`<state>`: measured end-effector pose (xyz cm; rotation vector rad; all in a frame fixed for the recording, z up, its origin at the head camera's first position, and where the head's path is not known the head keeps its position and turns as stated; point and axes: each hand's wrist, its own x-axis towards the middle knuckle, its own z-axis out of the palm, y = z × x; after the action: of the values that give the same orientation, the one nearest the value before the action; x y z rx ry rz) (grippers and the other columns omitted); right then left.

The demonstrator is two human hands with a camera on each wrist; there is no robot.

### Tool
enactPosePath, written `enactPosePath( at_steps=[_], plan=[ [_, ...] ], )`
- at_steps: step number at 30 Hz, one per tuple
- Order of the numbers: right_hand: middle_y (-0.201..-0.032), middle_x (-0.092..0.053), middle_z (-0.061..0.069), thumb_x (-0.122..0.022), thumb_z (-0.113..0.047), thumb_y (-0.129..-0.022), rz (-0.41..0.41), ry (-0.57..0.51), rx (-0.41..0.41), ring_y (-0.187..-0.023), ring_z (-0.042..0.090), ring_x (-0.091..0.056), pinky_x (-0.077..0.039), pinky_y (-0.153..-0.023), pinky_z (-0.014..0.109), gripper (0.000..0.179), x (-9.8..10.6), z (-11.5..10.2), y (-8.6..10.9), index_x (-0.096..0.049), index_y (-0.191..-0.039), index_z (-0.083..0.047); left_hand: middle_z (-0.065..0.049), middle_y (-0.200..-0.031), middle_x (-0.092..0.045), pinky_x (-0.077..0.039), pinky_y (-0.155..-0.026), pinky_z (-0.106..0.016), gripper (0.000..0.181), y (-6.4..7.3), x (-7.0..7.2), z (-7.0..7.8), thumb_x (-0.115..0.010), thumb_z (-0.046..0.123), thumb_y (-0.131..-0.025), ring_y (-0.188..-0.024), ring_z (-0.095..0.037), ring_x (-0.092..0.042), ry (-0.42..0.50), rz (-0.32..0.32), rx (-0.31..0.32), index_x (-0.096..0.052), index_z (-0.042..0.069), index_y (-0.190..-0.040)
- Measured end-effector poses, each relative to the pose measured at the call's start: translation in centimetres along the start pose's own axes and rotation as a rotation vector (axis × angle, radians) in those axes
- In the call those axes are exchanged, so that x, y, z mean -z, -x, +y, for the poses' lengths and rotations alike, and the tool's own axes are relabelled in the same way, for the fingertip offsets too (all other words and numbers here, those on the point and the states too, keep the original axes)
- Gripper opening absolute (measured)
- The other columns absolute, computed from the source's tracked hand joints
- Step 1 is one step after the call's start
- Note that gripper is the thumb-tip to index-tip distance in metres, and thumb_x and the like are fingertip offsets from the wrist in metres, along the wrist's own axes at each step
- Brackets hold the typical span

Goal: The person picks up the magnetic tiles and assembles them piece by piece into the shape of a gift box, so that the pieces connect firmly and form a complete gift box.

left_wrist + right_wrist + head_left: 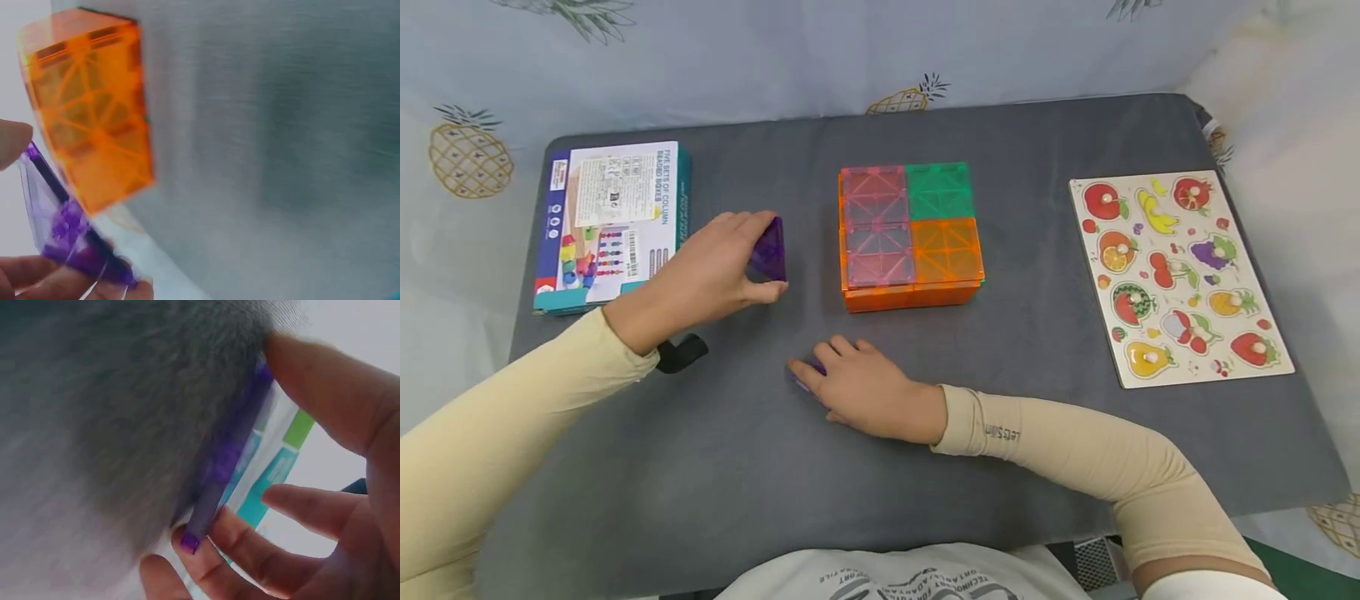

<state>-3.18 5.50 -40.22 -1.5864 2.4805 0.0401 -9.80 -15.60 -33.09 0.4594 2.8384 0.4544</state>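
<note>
- Head view: left hand (707, 260) is poised over the grey desk (700, 467), with the bead-box carton (597, 258) toward 9 o'clock.
- Left grip: clamped on the first translucent purple tile (769, 254). Left wrist view shows the thumb at one edge and fingers at the opposite edge.
- First tile orientation: long visible edge runs near the 12–6 o'clock line. The translucent tile stack (913, 250) lies at 3 o'clock, across a gap. Desk contact cannot be determined.
- Right grip: right hand (874, 392) is clamped on the second purple tile (225, 464), thumb and fingers at opposite ends. Right wrist view shows this tile edge-on, long axis along 1–7 o'clock.
- Governing relation: second tile lies between 5 and 6 o'clock from the first, apart from it; the stack lies near 1 o'clock from the second.
- Nearer hand: right; its fingertips are near the stack's 7 o'clock corner. Neither tile touches the stack.
</note>
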Motion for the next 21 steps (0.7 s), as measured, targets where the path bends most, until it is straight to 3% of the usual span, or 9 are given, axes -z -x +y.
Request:
enactPosePath(
  at_steps=[3,6,12,16,21],
  plan=[
    [-0.114,-0.055,0.005,-0.079,-0.048,-0.074,-0.041,-0.048,-0.03,-0.096,0.019,-0.056,-0.052,-0.079,0.033,0.082,0.3,0.9,0.9,-0.047,-0.142,-0.017,-0.021,-0.125,-0.052,-0.049,-0.084,-0.046,0.074,-1.9,0.0,1.1,-0.073,0.029,-0.083,-0.103,-0.031,-0.054,0.107,0.01,-0.036,-0.037,-0.003,-0.138],
    [-0.108,-0.059,0.004,-0.083,-0.042,-0.071,-0.061,-0.128,-0.039,-0.091,0.018,-0.06,-0.054,-0.077,0.032,0.076,0.2,1.3,1.4,-0.054,-0.136,-0.014,-0.018,-0.115,-0.051,-0.048,-0.079,-0.04,0.067,-3.8,-0.1,2.1,-0.072,0.023,-0.086,-0.094,-0.027,-0.053,0.223,0.021,-0.083,-0.032,-0.002,-0.133],
    [-0.099,-0.065,0.001,-0.085,-0.027,-0.072,-0.054,-0.261,-0.038,-0.089,0.017,-0.064,-0.055,-0.075,0.031,0.06,-0.2,1.8,2.1,-0.053,-0.121,-0.015,-0.019,-0.102,-0.053,-0.04,-0.068,-0.036,0.036,-7.7,0.1,4.1,-0.053,0.012,-0.097,-0.081,-0.028,-0.051,0.384,0.095,-0.127,-0.03,-0.002,-0.121],
    [-0.097,-0.065,-0.002,-0.078,-0.023,-0.081,-0.076,-0.355,-0.055,-0.084,0.015,-0.062,-0.054,-0.071,0.03,0.044,-0.1,2.6,2.7,-0.052,-0.116,-0.016,-0.017,-0.102,-0.057,-0.041,-0.067,-0.033,0.024,-9.7,0.1,5.5,-0.049,0.012,-0.099,-0.08,-0.026,-0.053,0.426,0.113,-0.112,-0.038,0.0,-0.117],
    [-0.079,-0.061,-0.006,-0.071,-0.022,-0.088,-0.07,-0.441,-0.057,-0.069,0.01,-0.056,-0.048,-0.06,0.025,0.021,0.3,4.1,3.7,-0.055,-0.101,-0.017,-0.013,-0.1,-0.061,-0.045,-0.069,-0.032,0.018,-10.6,-0.6,6.6,-0.056,0.014,-0.096,-0.08,-0.025,-0.054,0.401,0.085,-0.107,-0.05,0.003,-0.11]
  ],
)
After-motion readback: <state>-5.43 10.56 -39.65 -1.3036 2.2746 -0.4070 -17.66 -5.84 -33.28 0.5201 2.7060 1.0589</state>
